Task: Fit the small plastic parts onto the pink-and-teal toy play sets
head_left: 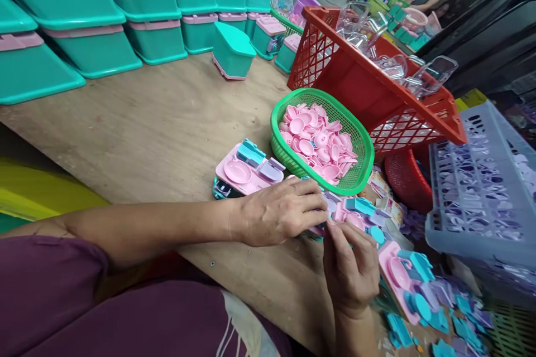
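My left hand (285, 209) is closed over a small pink and purple toy set (330, 203), which my fingers partly cover. Close against it, my right hand (352, 262) pinches with thumb and fingers at the edge of the same set; what lies in the pinch is hidden. Left of my hands is a similar pink toy kitchen top (251, 170) with a round basin and teal and purple parts. Another pink toy top (402, 276) sits to the right of my right hand. Beyond my hands stands a green basket (364, 175) of small pink spoons and dishes.
Stacked teal boxes with pink lids (159, 42) line the back left of the wooden table (138, 139). A red crate (355, 61) holds clear plastic parts. At right are a pale blue crate (439, 223) and loose teal and purple pieces (464, 329). Other people stand behind.
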A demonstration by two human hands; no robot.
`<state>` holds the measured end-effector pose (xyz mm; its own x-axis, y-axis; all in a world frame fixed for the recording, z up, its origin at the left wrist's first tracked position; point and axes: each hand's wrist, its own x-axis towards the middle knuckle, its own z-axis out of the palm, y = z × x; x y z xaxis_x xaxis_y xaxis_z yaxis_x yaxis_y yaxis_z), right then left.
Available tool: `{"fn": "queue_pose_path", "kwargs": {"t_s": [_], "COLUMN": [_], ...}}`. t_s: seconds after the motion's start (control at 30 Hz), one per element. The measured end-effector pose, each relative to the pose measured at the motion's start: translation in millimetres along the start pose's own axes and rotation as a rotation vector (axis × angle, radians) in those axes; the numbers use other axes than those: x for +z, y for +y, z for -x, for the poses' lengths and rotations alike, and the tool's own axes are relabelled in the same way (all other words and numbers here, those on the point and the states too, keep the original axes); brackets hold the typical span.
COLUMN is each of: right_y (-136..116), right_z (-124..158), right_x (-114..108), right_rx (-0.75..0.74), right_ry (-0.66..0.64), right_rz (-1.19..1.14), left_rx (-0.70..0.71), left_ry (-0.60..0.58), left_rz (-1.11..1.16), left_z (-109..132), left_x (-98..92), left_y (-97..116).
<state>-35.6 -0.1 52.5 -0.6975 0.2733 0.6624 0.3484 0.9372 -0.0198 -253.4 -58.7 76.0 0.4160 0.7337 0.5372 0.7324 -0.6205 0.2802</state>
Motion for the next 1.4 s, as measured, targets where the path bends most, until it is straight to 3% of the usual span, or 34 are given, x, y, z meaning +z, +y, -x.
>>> {"fn": "queue_pose_path", "kwargs": {"t_s": [0.23,0.5,0.67,0.77,1.0,1.2,1.4], "right_y": [-3,-9,-15,-22,-40,-49,-54], "right_z": [2,-2,-3,0,7,-2,-3], "right_x": [1,3,2,5,13,21,9], "right_rx": [0.02,0.072,0.084,0.087,0.241,0.409,0.43], "right_ry": [0.021,0.066,-0.028,-0.02,0.006,0.079,-0.016], "right_rz": [0.056,0.169,0.164,0.111,0.061,0.063,0.101], "left_rx": [0.023,-0.029,0.013,0.024,0.042,0.011,0.012], "left_ry": [0.016,0.041,0.029,0.028,0.045,-0.019,0.001], "left_rz": [-0.053,0.101,0.093,0.044,-0.072,-0.14,-0.14], "left_z": [3,7,6,6,8,3,1], "left_x": [-1.1,-4.6,-3.4,-2.5,-0.1,-2.1,5.9], "left_y": [1,0,-1,-1,4,12,4]}}
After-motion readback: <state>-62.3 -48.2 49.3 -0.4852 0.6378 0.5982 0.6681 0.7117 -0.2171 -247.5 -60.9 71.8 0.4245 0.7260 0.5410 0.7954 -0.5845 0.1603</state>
